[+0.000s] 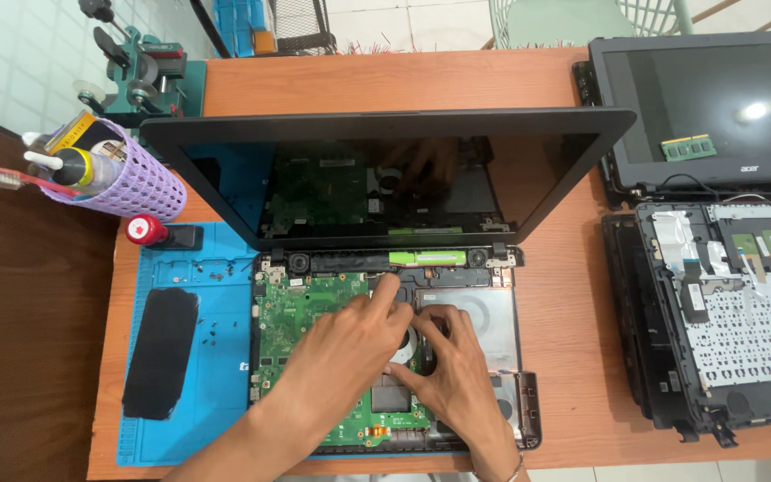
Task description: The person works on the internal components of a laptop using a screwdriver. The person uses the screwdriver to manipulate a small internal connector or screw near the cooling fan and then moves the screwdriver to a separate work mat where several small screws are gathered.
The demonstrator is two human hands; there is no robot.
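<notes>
Both hands, left hand [350, 335] and right hand [452, 366], press fingertips on the opened laptop [385, 357] by its green motherboard [301, 326] on the tabletop [564, 295]; neither grip clasps anything. A slip could plausibly scratch components.

1. The raised black laptop screen [385, 178] walled off the far side of the opened laptop base [314, 330], so reach from behind was blocked.
2. The blue silicone work mat [225, 375] to the left held a black rectangular cover [161, 353] and scattered small screws [210, 335].
3. A strip of bare wooden bench [573, 339] lay open between the base and the dismantled second laptop [716, 312] on the right.
4. A lilac perforated tool cup [131, 183] crowded the far-left corner.
</notes>
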